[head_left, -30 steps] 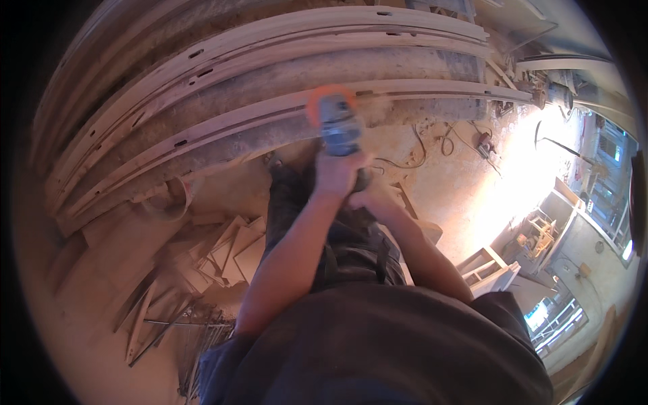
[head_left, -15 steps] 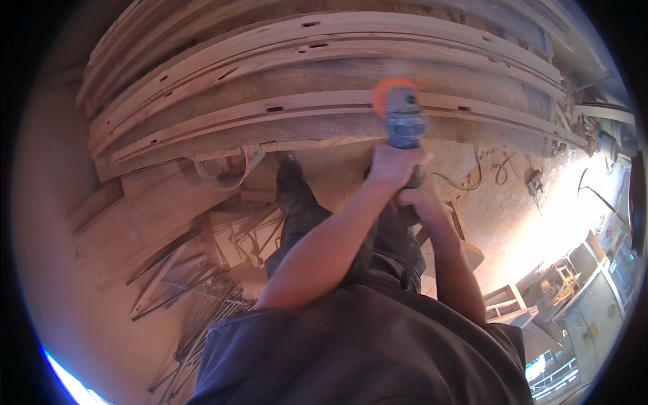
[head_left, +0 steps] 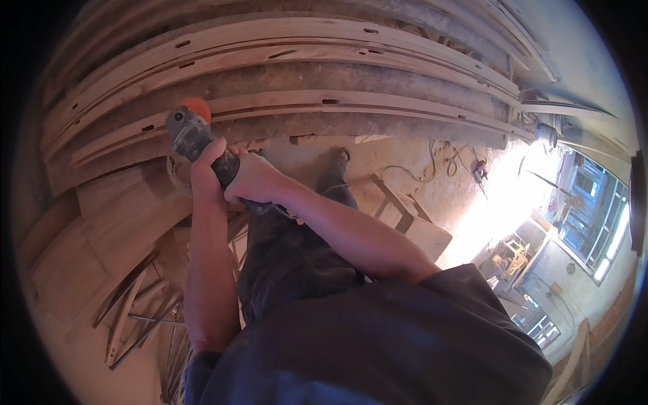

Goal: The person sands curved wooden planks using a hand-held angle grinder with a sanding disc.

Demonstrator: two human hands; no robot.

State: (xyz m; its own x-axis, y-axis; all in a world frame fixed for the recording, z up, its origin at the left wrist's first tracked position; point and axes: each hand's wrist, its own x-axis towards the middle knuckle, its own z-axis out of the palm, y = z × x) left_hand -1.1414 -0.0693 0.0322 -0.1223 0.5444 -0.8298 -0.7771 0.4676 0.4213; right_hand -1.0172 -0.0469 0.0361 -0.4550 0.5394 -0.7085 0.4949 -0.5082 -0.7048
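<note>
Both my hands are wrapped round an angle grinder [head_left: 191,135] with a grey head and a dark body. Its orange disc [head_left: 195,106] lies over the nearest slotted wooden rail [head_left: 270,106] toward the left; whether it touches the wood cannot be told. My left hand [head_left: 206,169] closes on the body just behind the head. Farther back, toward the rear end, my right hand [head_left: 253,177] grips the same tool. More pale wooden rails [head_left: 256,57] with slots lie side by side behind the nearest one.
Wooden frames and sticks [head_left: 138,307] lie at lower left beside a broad board [head_left: 121,223]. A small wooden stool-like piece [head_left: 412,223] stands right of my legs. A cable [head_left: 412,177] curls across the floor toward another tool [head_left: 480,170]. Windows [head_left: 587,196] are at far right.
The grinder and both hands have swung left along the rails, from right of the middle. My view has shifted to the right, and my right forearm now crosses my body.
</note>
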